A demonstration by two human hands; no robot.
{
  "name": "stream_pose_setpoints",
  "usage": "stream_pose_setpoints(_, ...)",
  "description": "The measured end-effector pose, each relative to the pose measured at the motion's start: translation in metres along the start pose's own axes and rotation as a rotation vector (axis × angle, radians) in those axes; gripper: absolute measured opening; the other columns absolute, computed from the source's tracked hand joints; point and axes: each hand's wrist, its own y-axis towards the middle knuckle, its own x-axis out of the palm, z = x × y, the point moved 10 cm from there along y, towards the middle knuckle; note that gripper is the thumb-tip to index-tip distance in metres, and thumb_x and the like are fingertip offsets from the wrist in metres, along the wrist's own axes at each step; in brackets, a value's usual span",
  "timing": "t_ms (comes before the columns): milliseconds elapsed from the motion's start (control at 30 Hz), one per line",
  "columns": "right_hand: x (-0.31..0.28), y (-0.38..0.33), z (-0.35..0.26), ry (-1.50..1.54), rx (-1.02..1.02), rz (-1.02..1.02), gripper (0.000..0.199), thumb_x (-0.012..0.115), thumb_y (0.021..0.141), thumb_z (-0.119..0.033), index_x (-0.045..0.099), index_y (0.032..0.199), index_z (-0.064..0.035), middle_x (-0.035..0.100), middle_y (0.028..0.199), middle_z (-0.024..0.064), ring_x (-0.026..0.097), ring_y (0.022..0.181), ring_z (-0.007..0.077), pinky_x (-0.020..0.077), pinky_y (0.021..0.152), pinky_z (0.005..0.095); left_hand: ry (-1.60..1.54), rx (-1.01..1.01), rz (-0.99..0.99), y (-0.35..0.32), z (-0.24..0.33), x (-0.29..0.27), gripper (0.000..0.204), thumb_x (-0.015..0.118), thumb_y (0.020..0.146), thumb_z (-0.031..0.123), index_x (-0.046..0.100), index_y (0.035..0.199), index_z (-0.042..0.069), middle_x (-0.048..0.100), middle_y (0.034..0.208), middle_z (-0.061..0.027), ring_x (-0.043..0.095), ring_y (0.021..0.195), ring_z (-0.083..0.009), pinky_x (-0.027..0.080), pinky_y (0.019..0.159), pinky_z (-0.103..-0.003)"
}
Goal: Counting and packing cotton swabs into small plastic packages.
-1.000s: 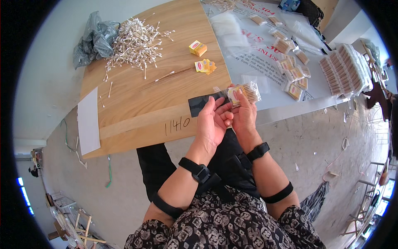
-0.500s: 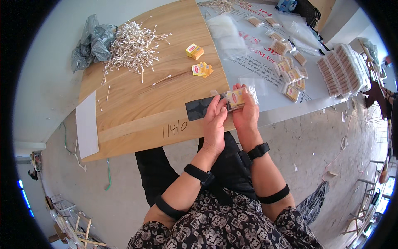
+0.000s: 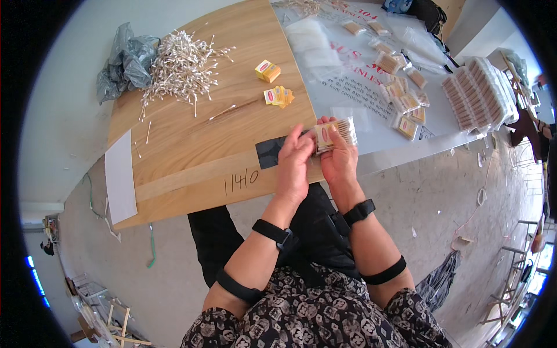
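Observation:
A small clear packet of cotton swabs (image 3: pixel 346 130) with a yellow and white card inside is held over the table's front edge. My right hand (image 3: pixel 340 162) is closed around it, thumb on top and fingers underneath. My left hand (image 3: pixel 294 165) is at the packet's left end, its fingers curled against the plastic; their tips are partly hidden. Beneath the left hand, a black patch (image 3: pixel 268 155) lies on the wood. Farther off are a stack of yellow cards (image 3: pixel 267 71) and a few fanned yellow cards (image 3: pixel 278 96).
A heap of loose cotton swabs (image 3: pixel 181 68) lies far left beside a grey plastic bag (image 3: pixel 123 64). White paper (image 3: pixel 120 177) covers the left edge. On the right, filled packets (image 3: pixel 404 95) are scattered on a plastic-covered surface, near a large stack of packets (image 3: pixel 478 95). Clear bags (image 3: pixel 313 43) lie behind.
The packet has turned slightly, showing its swabs more plainly, and has shifted a little left. My left hand has moved slightly left and its fingers have drawn back from the packet's face.

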Motion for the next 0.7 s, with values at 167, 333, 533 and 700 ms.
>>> stream_pose_setpoints(167,-0.001,0.0,-0.001,-0.02,0.0,0.017,0.034,0.058,0.091,0.006,0.05,0.124,0.0054,0.058,0.127,0.019,0.059,0.117,0.0287,0.0498,0.101,0.0402,0.283,0.092,-0.11,-0.006,0.01,0.012,0.056,0.051,0.098,0.009,0.029,0.148,-0.003,0.05,0.141,-0.0215,0.052,0.123,-0.0208,0.039,0.105,-0.033)
stream_pose_setpoints(333,0.002,-0.001,0.0,-0.049,-0.024,-0.004,0.036,0.058,0.089,0.009,0.05,0.124,0.0056,0.058,0.127,0.0198,0.059,0.118,0.0294,0.0494,0.102,0.0399,0.026,-0.091,0.116,0.003,-0.007,-0.014,0.053,0.053,0.097,0.008,0.033,0.143,-0.007,0.062,0.116,-0.017,0.06,0.104,-0.0223,0.049,0.093,-0.034)
stream_pose_setpoints(533,0.003,-0.002,0.0,-0.056,-0.034,-0.001,0.039,0.059,0.088,0.01,0.05,0.125,0.0062,0.057,0.128,0.0206,0.059,0.117,0.0292,0.0489,0.101,0.0403,-0.116,-0.057,0.045,0.001,-0.004,-0.004,0.053,0.051,0.096,0.007,0.032,0.143,-0.008,0.062,0.114,-0.0173,0.063,0.098,-0.0216,0.051,0.089,-0.033)
stream_pose_setpoints(700,-0.005,0.003,0.002,-0.001,-0.02,0.032,0.04,0.059,0.088,0.01,0.049,0.127,0.007,0.057,0.128,0.0212,0.059,0.117,0.0294,0.049,0.101,0.0407,0.121,-0.22,0.071,0.008,-0.005,-0.013,0.049,0.051,0.096,0.006,0.038,0.141,-0.008,0.064,0.109,-0.0167,0.064,0.096,-0.0217,0.053,0.086,-0.033)
